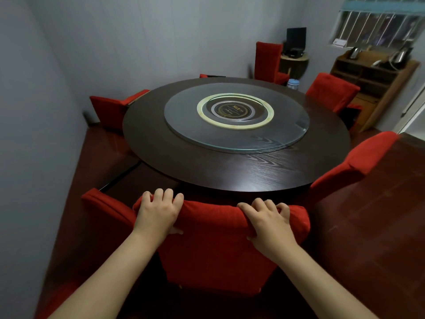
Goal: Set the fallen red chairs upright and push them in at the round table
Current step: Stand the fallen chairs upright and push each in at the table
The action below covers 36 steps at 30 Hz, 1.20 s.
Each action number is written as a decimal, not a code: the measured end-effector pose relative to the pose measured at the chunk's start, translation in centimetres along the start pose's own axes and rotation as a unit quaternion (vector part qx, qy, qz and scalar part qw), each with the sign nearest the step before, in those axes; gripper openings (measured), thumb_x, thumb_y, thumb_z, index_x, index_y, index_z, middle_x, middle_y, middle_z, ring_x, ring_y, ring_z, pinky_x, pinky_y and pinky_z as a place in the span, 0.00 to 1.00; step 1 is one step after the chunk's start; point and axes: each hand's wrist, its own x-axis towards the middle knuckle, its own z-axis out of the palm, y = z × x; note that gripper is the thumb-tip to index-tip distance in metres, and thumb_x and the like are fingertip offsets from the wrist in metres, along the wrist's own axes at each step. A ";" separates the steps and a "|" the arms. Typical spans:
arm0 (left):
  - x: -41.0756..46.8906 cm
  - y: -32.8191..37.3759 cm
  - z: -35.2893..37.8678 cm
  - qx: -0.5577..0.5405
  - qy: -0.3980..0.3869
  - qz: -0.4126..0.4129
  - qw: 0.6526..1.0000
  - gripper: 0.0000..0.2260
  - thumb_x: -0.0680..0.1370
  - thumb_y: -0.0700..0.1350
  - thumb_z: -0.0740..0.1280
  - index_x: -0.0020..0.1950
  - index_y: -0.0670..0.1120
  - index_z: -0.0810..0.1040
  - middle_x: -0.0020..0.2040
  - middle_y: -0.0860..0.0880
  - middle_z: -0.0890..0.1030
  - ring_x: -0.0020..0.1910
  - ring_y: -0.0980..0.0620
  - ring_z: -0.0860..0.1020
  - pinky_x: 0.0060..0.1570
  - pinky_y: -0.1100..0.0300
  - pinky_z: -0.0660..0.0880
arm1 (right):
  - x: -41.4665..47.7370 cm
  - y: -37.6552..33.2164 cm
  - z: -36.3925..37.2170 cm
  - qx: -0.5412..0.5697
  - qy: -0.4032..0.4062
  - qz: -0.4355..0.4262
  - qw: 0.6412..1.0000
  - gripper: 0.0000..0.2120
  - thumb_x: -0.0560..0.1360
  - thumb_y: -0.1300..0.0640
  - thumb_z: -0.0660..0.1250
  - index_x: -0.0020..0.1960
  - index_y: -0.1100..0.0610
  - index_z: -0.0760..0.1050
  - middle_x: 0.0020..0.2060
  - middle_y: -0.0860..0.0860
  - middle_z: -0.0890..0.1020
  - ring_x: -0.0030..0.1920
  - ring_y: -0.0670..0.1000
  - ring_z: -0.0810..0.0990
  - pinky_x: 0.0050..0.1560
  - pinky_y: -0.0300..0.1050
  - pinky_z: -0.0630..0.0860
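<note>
Red fabric covers the nearest chair, which stands upright directly before us, its back toward the camera and its top edge close to the rim of the round table. We record both hands on that top edge. The left hand grips the left end of the backrest, with its fingers curled over the far side and its thumb on the near face. The right hand grips the right end in the same manner.

We note further red chairs around the table:
- The left chair stands just beside the nearest chair, angled toward the rim.
- The right chair stands at the table's right edge, its back leaning away from the rim.
- The far-left chair meets the rim, with its seat reaching under it.
- The far-right chair stands close to the rim.
- The corner chair stands upright and apart from the table, beside a small stand that carries a dark monitor.

A sliver of red shows past the far rim; we cannot tell what it belongs to.

A glass turntable lies on the dark wooden tabletop, with a pale ring at its middle. A wooden shelf unit stands against the right wall below a barred window. The floor is dark red.
</note>
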 end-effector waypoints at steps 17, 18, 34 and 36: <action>-1.7 7.3 0.2 -0.022 -0.004 -0.026 0.999 0.39 0.45 0.63 0.81 0.48 0.44 0.79 0.39 0.44 0.75 0.37 0.44 0.75 0.40 0.45 0.73 | -3.8 5.5 2.5 0.008 0.110 0.015 0.994 0.36 0.53 0.56 0.81 0.60 0.46 0.78 0.47 0.49 0.79 0.48 0.52 0.80 0.51 0.51 0.62; -1.5 6.9 0.4 -0.010 -0.018 -0.044 0.999 0.40 0.46 0.64 0.80 0.52 0.45 0.79 0.41 0.45 0.76 0.39 0.45 0.76 0.42 0.45 0.73 | -3.5 4.8 2.7 0.014 0.115 0.016 0.993 0.35 0.54 0.57 0.81 0.59 0.45 0.78 0.46 0.48 0.78 0.48 0.52 0.80 0.51 0.50 0.61; -3.6 5.4 2.7 -0.057 0.064 -0.036 0.996 0.40 0.47 0.52 0.84 0.49 0.44 0.66 0.38 0.45 0.75 0.35 0.45 0.76 0.44 0.44 0.78 | -5.1 0.9 3.9 0.011 0.140 0.034 0.990 0.35 0.48 0.61 0.84 0.54 0.50 0.83 0.44 0.52 0.81 0.45 0.56 0.82 0.51 0.53 0.63; -4.9 5.5 3.2 -0.070 0.052 -0.020 0.996 0.40 0.47 0.53 0.84 0.49 0.44 0.66 0.37 0.46 0.75 0.35 0.46 0.76 0.43 0.44 0.78 | -6.2 0.4 4.2 -0.007 0.124 0.040 0.991 0.36 0.46 0.62 0.84 0.54 0.51 0.83 0.44 0.53 0.81 0.44 0.56 0.82 0.51 0.54 0.64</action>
